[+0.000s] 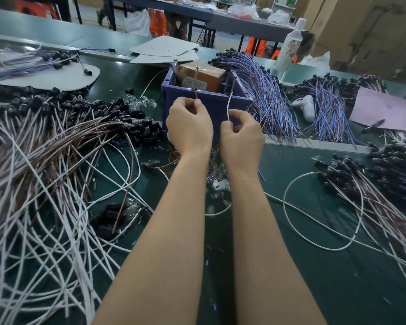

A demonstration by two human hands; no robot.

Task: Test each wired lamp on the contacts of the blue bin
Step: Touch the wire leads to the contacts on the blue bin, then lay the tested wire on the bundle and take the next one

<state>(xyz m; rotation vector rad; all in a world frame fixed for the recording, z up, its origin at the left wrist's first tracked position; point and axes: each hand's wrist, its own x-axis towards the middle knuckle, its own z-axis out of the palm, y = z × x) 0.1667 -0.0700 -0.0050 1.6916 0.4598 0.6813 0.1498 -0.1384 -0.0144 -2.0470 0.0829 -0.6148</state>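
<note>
Head view: left hand pinches a brown lead and right hand pinches a white lead. Both leads run near-upright to the contacts on the blue bin, mid-table. The lamp is hidden under the hands. One test is under way; the heaped wire pile at left suggests many remain.

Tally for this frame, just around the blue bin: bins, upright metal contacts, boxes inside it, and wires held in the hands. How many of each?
Bin: 1
Contacts: 2
Box in the bin: 1
Held wires: 2, brown wire pinched by left hand, white wire pinched by right hand
Total: 6
</note>
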